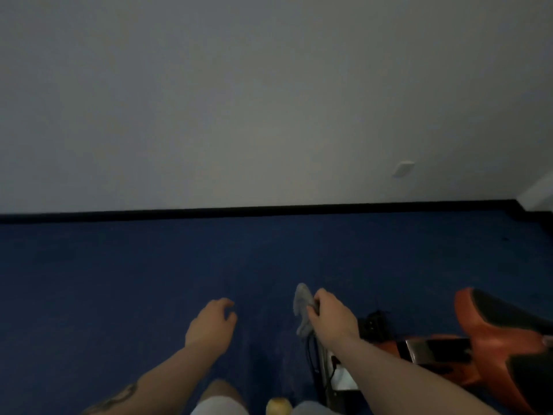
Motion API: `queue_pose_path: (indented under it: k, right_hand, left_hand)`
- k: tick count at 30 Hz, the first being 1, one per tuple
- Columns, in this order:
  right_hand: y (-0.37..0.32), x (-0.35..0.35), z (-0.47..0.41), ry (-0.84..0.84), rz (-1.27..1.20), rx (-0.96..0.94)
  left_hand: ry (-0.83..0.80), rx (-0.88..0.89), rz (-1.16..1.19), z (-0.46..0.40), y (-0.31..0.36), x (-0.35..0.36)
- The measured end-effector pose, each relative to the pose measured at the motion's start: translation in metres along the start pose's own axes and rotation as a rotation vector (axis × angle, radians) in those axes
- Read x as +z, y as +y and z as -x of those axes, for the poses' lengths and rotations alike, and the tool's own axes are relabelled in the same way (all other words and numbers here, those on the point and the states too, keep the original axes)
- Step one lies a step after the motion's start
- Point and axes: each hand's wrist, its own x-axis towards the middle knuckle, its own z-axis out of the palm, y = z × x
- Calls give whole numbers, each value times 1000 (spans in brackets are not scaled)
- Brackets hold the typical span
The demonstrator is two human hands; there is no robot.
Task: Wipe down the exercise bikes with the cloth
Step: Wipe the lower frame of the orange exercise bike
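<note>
My right hand (329,317) grips a small grey cloth (302,307), which sticks up and hangs down from my curled fingers above the blue carpet. An orange and black exercise bike (496,339) lies low at the lower right; its saddle and frame show, and my right forearm crosses in front of its metal parts. My left hand (211,323) hovers over the carpet to the left, fingers loosely curled, holding nothing.
Blue carpet (119,280) runs to a black skirting board (269,211) under a plain white wall. A wall socket (404,168) sits at the right. A black plug and cables (374,322) lie by the bike. My knees show at the bottom edge.
</note>
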Motion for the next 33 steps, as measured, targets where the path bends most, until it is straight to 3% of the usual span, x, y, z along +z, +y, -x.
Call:
queue_pose_path:
  k: [5, 12, 16, 28, 33]
  right_hand:
    - [-23, -16, -68, 75, -45, 107]
    - [-45, -48, -143, 255, -184, 361]
    - [-43, -68, -167, 387, -305, 527]
    - [49, -148, -225, 623, -459, 915]
    - [96, -198, -243, 708, -513, 1006]
  left_hand:
    - [-72, 134, -70, -97, 38, -34]
    - [-190, 460, -207, -229, 119, -78]
    - [-253, 531, -259, -289, 169, -79]
    - [-519, 892, -433, -352, 377, -6]
    - [-529, 1048, -482, -373, 477, 16]
